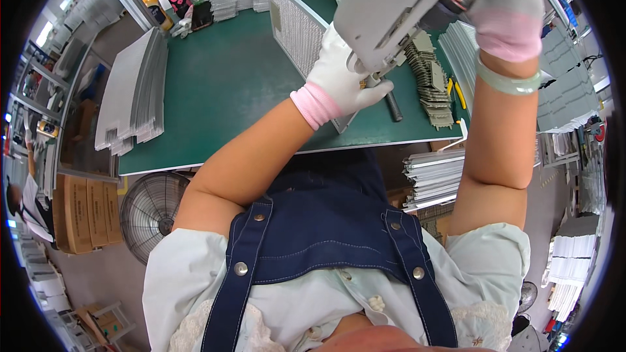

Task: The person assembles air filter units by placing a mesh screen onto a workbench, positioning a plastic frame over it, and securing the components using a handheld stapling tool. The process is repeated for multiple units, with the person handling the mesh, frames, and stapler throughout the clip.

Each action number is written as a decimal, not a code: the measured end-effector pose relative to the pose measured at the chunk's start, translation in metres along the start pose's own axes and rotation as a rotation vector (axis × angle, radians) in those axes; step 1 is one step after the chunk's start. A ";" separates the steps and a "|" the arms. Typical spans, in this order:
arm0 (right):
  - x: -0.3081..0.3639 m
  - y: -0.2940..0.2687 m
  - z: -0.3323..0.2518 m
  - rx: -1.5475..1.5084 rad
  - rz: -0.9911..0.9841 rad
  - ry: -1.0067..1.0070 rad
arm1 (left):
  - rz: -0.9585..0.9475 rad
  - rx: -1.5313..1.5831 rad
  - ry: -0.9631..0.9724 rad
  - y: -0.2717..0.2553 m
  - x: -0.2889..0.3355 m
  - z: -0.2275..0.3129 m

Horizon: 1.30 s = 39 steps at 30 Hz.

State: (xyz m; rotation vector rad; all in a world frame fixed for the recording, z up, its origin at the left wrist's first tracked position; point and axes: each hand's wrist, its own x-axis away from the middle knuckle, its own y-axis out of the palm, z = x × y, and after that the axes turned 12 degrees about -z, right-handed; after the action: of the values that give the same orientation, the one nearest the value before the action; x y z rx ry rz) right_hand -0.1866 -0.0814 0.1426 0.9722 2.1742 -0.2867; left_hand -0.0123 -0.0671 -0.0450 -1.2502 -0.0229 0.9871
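Observation:
My left hand point(345, 78), in a white glove with a pink cuff, is closed at the near end of a grey framed mesh panel point(297, 29) standing on edge. Its thumb sticks out to the right, beside the narrow tip of a large grey hand-held power tool point(385, 10). My raised right hand point(508, 16), gloved the same way, is closed at the tool's rear; its fingers are mostly hidden. The tool hides part of the panel and bench. A dark rod-shaped piece point(394, 107) lies just right of my left thumb.
The green bench point(215, 85) carries stacked pale panels point(134, 91) at left and grey-green brackets point(430, 78) at right. Yellow-handled pliers point(460, 94) lie beside the brackets. Bottles point(156, 10) stand at the far left. A floor fan point(153, 212) and cartons point(88, 212) are below left.

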 end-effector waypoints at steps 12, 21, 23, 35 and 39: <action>-0.031 -0.019 0.036 -0.132 0.063 0.086 | 0.110 -0.216 0.093 0.001 -0.002 -0.002; -0.032 -0.014 -0.001 -0.017 0.053 0.028 | 0.032 -0.213 0.039 0.002 0.002 -0.008; -0.026 -0.011 -0.001 -0.020 0.057 0.031 | 0.092 -0.189 0.069 0.007 0.003 -0.008; -0.013 -0.006 0.004 -0.041 0.075 0.061 | 0.193 -0.301 0.116 0.010 0.003 -0.013; -0.011 -0.007 0.009 -0.059 0.076 0.083 | 0.195 -0.180 0.105 0.011 0.003 -0.012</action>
State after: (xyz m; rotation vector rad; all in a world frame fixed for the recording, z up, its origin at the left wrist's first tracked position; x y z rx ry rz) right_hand -0.1818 -0.0961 0.1432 1.0470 2.2021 -0.1476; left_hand -0.0115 -0.0751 -0.0599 -1.4896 0.0952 1.1046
